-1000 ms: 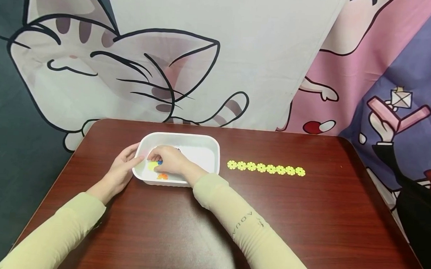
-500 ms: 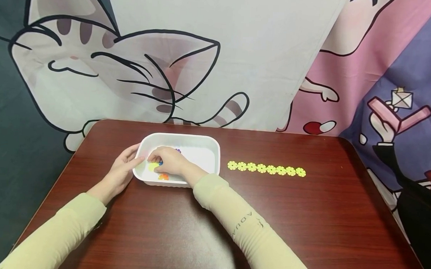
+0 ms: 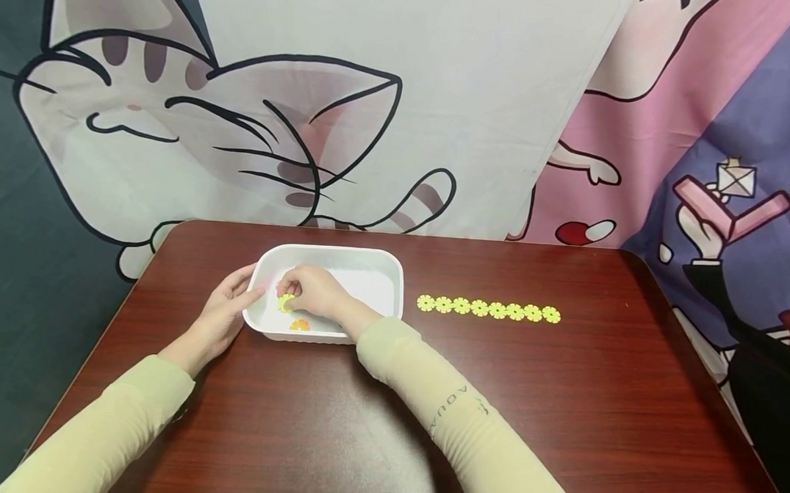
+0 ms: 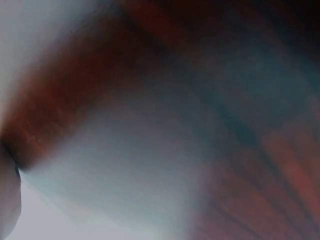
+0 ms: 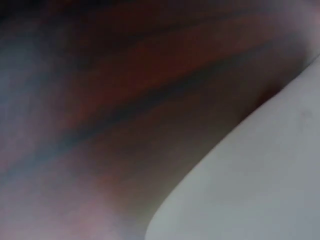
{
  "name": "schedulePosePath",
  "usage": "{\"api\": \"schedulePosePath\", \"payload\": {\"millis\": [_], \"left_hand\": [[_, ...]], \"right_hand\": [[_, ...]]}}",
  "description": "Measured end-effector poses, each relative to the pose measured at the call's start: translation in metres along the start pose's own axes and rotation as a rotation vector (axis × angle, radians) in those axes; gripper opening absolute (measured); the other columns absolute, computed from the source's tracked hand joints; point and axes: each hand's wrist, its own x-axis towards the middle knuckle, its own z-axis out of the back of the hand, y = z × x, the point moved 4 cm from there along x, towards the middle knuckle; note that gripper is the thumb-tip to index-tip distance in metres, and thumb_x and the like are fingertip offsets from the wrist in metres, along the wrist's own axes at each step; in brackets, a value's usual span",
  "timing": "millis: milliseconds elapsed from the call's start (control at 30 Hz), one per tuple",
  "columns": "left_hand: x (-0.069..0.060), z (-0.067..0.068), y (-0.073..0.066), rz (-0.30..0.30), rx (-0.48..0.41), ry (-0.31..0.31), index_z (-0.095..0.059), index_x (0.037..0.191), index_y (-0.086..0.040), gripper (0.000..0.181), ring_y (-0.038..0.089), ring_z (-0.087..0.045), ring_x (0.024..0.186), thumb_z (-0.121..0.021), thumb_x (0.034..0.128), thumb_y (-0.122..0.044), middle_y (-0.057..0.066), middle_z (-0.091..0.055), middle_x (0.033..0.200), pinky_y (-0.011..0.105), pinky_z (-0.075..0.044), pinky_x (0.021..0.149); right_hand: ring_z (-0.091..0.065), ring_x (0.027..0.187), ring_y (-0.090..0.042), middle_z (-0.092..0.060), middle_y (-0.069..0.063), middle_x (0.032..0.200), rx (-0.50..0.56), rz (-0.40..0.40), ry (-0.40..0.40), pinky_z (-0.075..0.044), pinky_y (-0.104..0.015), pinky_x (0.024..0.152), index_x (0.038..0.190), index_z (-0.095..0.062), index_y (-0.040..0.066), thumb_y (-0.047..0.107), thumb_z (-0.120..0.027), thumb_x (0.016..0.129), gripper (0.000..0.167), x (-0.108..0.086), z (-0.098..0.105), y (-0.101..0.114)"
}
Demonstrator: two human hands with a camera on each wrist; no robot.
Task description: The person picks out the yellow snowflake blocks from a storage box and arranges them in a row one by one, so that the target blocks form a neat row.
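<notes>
A white plastic tray stands on the brown table in the head view. At its left end my left hand grips the rim, the thumb over the edge and the fingers along the outside. Inside the tray, my right hand pinches a yellow flower-shaped disc between thumb and fingers. An orange flower-shaped piece lies near the tray's front wall, just below that hand. The right hand hides part of the tray's floor. Both wrist views are blurred and show no clear detail of the fingers.
To the right of the tray, several yellow flower discs lie in a straight, touching row on the table. Behind the table's far edge hangs a cloth backdrop printed with cartoon figures.
My right hand has shifted slightly right and up, and the yellow disc in its fingers shows more clearly. The blue piece beside it is out of sight. My left hand stays on the rim.
</notes>
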Motion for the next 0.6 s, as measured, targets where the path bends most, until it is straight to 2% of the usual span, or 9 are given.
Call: {"api": "schedulePosePath", "payload": {"millis": [233,467,600], "left_hand": [[-0.001,0.0,0.0,0.01,0.018,-0.01,-0.042,0.152,-0.018,0.048,-0.007,-0.056,0.12,-0.06,0.1078,-0.012,-0.012,-0.051,0.139,0.012,-0.053,0.096],[0.0,-0.001,0.0,0.033,0.042,-0.016,-0.037,0.159,-0.016,0.056,-0.004,-0.051,0.126,-0.061,0.1082,-0.014,0.008,-0.038,0.162,0.01,-0.051,0.098],[0.001,0.0,0.0,0.041,0.057,-0.024,-0.034,0.162,-0.015,0.06,0.002,-0.045,0.134,-0.061,0.1082,-0.015,0.012,-0.03,0.168,0.009,-0.05,0.098]], "right_hand": [[-0.056,0.079,-0.002,-0.071,0.001,0.089,0.084,-0.031,-0.045,-0.043,-0.01,0.074,0.105,-0.081,0.01,0.009,-0.079,0.095,0.01,-0.006,0.009,0.001],[-0.06,0.081,-0.006,-0.079,-0.002,0.096,0.104,-0.055,-0.117,-0.046,-0.011,0.074,0.106,-0.083,0.01,0.014,-0.08,0.096,0.011,-0.009,0.024,-0.006],[-0.06,0.083,-0.006,-0.078,-0.003,0.096,0.156,-0.078,-0.151,-0.047,-0.012,0.076,0.105,-0.083,0.009,0.012,-0.077,0.098,0.01,-0.014,0.033,-0.014]]}}
